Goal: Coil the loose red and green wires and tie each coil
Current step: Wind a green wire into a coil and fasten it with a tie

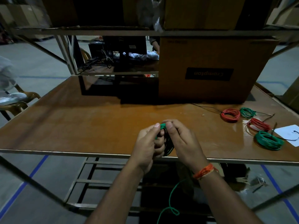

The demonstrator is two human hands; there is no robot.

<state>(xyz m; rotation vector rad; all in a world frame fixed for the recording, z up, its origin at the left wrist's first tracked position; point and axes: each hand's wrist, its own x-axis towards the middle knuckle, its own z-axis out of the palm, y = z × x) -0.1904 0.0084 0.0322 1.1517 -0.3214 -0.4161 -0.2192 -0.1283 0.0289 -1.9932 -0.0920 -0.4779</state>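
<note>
Both hands are on the green coil point(166, 139), held just above the near edge of the bench point(80, 123). Left hand point(148, 146) is clamped on the coil's left side, thumb pinching the top of the loops. Right hand point(181, 141) is closed on the right side, thumb tip on the same top arc, orange thread band point(204, 172) on that wrist.

Loose green tail point(171, 201) hangs below the bench edge toward the floor, with a small kink loop low down. Coil isn't fully wound yet, I'd say.

Handling: thin insulated wire, light, springy. Loops will likely fan out if the pinch lets go. Best hold is across the whole bundle at the top, where both thumbs are. Jacket looks smooth, so it could slip. The kink in the tail may snag on the frame rails under the bench.

Room: bench centre and left are bare, plenty of space to lay the coil down. Near edge sits right under my wrists.

Further right: big green coil point(268, 140), red coil point(258, 125), another red coil point(230, 115), small green coil point(247, 112), all finished-looking, beside a white sheet point(289, 133). Cardboard box point(208, 68) blocks the far right.
</note>
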